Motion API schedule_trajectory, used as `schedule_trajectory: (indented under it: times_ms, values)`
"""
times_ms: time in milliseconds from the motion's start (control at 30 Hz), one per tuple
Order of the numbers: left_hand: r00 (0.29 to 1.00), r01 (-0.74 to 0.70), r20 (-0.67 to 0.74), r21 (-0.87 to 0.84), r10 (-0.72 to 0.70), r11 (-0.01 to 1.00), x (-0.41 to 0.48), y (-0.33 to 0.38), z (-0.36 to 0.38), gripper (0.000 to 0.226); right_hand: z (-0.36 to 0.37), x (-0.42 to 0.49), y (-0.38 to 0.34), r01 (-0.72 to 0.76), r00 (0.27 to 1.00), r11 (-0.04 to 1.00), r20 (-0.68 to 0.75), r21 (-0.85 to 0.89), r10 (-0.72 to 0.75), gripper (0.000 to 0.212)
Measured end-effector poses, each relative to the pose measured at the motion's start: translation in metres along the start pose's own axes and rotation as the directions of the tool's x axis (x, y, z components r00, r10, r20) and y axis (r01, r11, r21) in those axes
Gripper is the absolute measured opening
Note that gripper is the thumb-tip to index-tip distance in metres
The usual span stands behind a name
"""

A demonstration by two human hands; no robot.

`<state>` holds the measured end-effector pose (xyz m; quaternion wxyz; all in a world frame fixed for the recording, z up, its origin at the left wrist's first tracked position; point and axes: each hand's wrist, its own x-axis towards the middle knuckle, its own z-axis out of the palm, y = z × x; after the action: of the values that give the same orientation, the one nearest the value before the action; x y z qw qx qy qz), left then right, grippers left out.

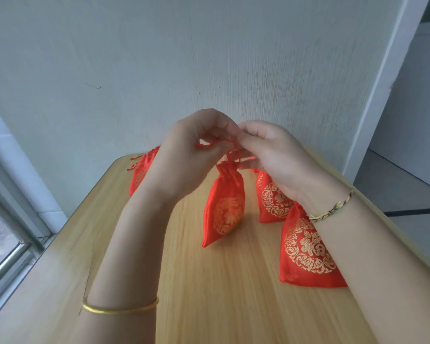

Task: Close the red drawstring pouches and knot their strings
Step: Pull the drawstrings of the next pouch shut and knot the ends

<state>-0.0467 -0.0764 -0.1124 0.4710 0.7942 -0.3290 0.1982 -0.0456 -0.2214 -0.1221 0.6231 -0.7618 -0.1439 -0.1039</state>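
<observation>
A red pouch with gold print [222, 207] hangs above the wooden table, its mouth gathered tight. Its red strings [230, 151] run up between my two hands. My left hand [191, 155] pinches the strings on the left, a loose end sticking out by the thumb. My right hand [273, 155] pinches them on the right, fingertips touching the left hand's. Another red pouch [140, 175] lies behind my left wrist with a knotted string. Two more red pouches [271, 202] [305, 252] lie flat under my right wrist.
The wooden table [221, 294] stands against a pale wall [184, 70]. A window frame [13, 219] runs along the left edge. On the right, a white column [382, 95] rises behind the table's far corner, with floor beyond it.
</observation>
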Motion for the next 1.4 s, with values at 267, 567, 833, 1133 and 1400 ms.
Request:
schedule_trajectory:
  times_ms: [267, 567, 833, 1133, 1400]
  values:
    - [0.969, -0.143, -0.157, 0.265, 0.189, 0.954, 0.001, -0.01, 0.003, 0.028, 0.002, -0.002, 0.005, -0.171, 0.962, 0.935, 0.256, 0.309, 0.092, 0.018]
    - [0.984, 0.007, -0.175, 0.232, 0.035, 0.973, 0.0, -0.018, -0.002, 0.017, 0.001, 0.004, 0.009, 0.106, 0.988, 0.985, -0.099, -0.134, -0.12, 0.024]
    - [0.978, 0.207, -0.024, 0.195, -0.207, 0.959, -0.007, -0.029, -0.016, 0.029, -0.004, 0.005, 0.011, -0.113, 0.971, 0.952, -0.174, 0.283, 0.167, 0.027]
    - [0.898, 0.439, 0.028, -0.005, -0.439, 0.898, -0.01, -0.026, -0.019, 0.035, -0.006, 0.007, 0.013, -0.256, 0.935, 0.606, 0.034, 0.754, 0.353, 0.033]
    - [0.787, 0.52, 0.031, -0.573, -0.617, 0.634, -0.004, -0.023, -0.013, 0.048, 0.0, 0.01, 0.022, -0.323, 0.854, 0.63, -0.07, 0.707, 0.516, 0.031]
